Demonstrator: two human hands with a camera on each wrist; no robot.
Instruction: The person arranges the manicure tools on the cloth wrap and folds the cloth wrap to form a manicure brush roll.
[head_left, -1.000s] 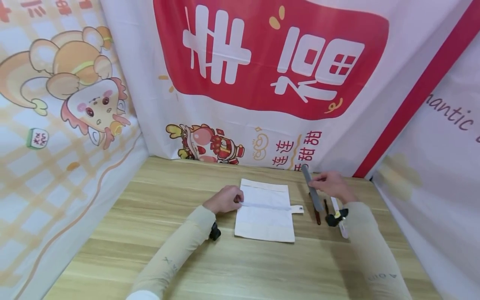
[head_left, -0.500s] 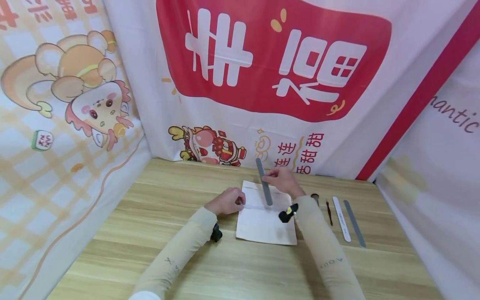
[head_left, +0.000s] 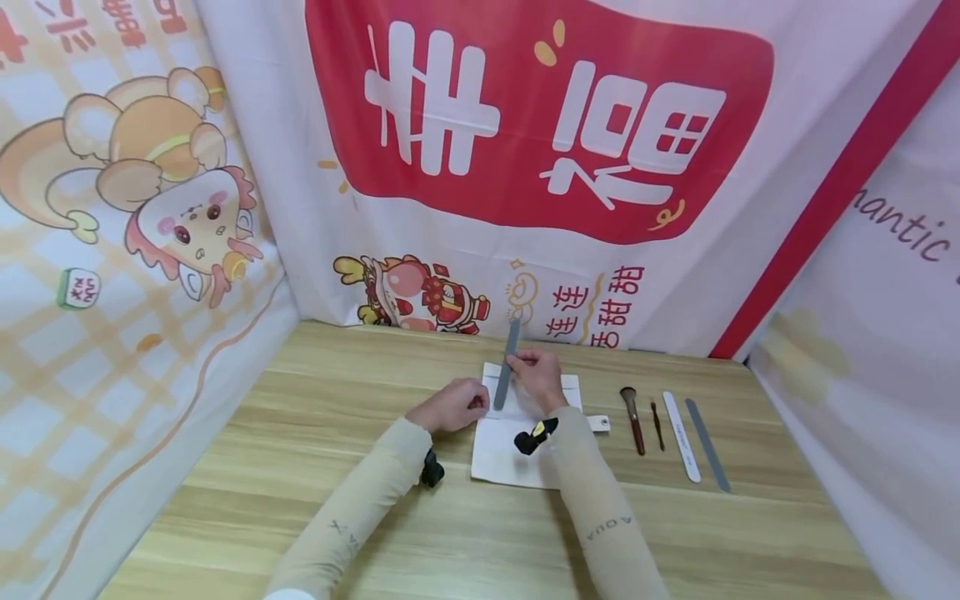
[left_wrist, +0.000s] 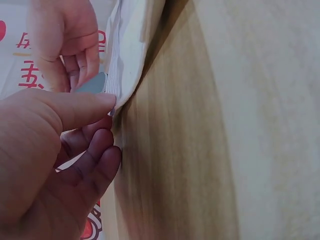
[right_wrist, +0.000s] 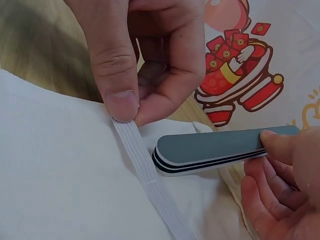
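Note:
A white cloth roll-up case [head_left: 497, 458] lies spread out on the wooden table, with its snap tab [head_left: 600, 423] pointing right. At its left edge my left hand [head_left: 456, 405] pinches the white elastic band [right_wrist: 143, 167] between thumb and forefinger, lifting it from the cloth. My right hand [head_left: 540, 377] grips a grey nail file [head_left: 502, 388] by its middle, above the upper half of the case. In the right wrist view the layered, rounded end of the file sits right at the elastic band, just below the left fingertips.
Right of the case lie a makeup brush [head_left: 632, 417], a small dark brown tool [head_left: 657, 425], a white nail file [head_left: 681, 435] and another grey nail file [head_left: 708, 444]. A printed fabric backdrop [head_left: 675, 308] hangs along the table's back edge.
My right hand has carried the grey nail file leftward from beside the other tools to over the case, turning its lower end toward the elastic band. The left hand has stayed at the band.

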